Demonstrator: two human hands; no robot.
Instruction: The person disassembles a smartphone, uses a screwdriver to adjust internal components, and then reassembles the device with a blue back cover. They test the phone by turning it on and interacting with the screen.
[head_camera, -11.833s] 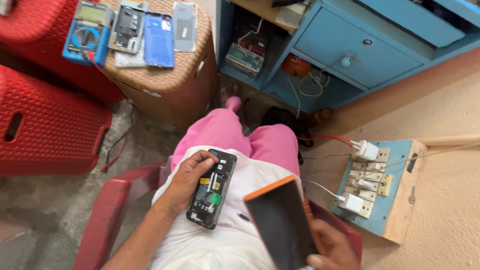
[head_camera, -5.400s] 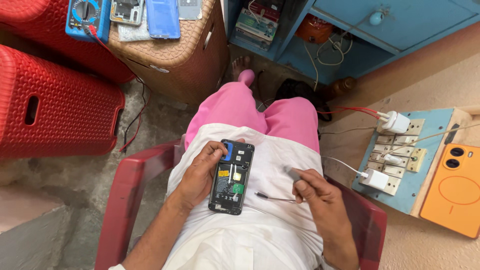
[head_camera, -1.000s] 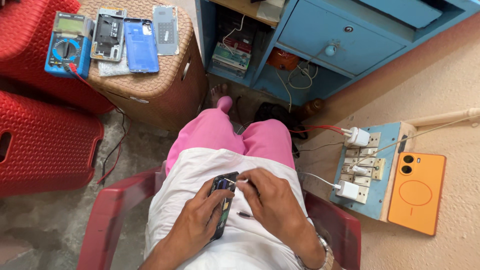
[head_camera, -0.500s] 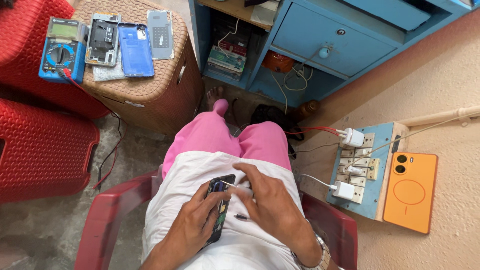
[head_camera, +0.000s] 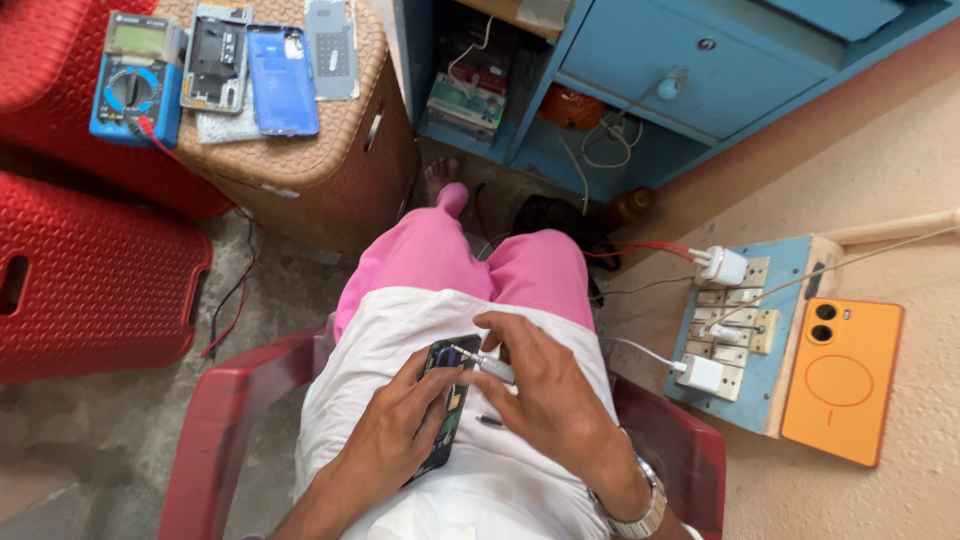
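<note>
Bright, even daylight — soft shadows, sharp focus, slight wide-angle stretch at edges.

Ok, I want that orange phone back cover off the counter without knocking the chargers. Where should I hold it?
Take the orange back cover by its two long edges near the lower end, coming from the right, the side away from the blue switchboard. It lies flat, camera cutouts at the top, its left edge right beside the board and its white chargers.

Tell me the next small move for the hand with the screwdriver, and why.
Probably hold the tip steady and turn it. The right hand has the small screwdriver angled onto the top of the opened phone, which the left hand braces on the lap.
</note>
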